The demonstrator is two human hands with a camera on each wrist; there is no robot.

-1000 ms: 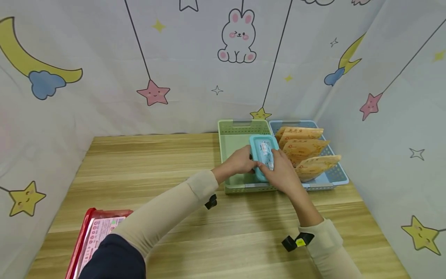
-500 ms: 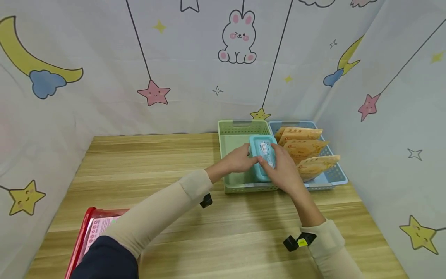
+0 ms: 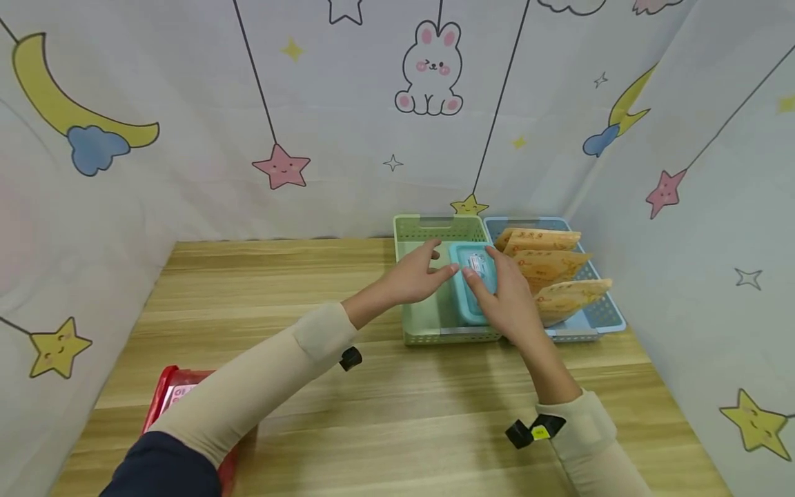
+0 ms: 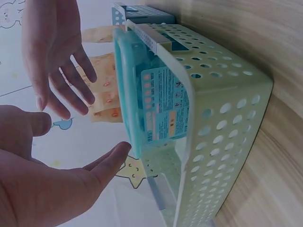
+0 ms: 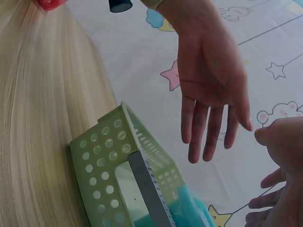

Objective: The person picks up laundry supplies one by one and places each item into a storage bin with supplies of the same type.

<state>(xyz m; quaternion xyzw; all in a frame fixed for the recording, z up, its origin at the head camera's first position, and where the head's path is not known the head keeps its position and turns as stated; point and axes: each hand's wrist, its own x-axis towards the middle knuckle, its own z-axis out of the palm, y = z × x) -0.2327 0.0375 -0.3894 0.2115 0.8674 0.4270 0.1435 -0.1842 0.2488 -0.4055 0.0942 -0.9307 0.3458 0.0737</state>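
Observation:
A turquoise lidded box [image 3: 473, 304] with a printed label sits in the right part of the green basket [image 3: 452, 335]; the left wrist view shows its lid edge [image 4: 124, 85] level with the rim or above. My left hand [image 3: 417, 277] hovers over the basket's left half, thumb and fingers spread, holding nothing. Just above the box's right side is my right hand [image 3: 511, 298], fingers loosely extended; in the left wrist view its fingers stand apart from the lid. Both thumbs point toward each other over the box, their tips close together.
A blue basket [image 3: 601, 319] with several upright tan paper packets [image 3: 549, 266] stands against the green one's right side. At lower left, a red container [image 3: 166, 381] is partly hidden by my left arm. A printed curtain [image 3: 348, 103] backs the wooden table [image 3: 273, 283].
My left hand has let go of the box's left edge and moved left, its fingers opening. The right hand has loosened and lifted slightly. The box stays in the green basket.

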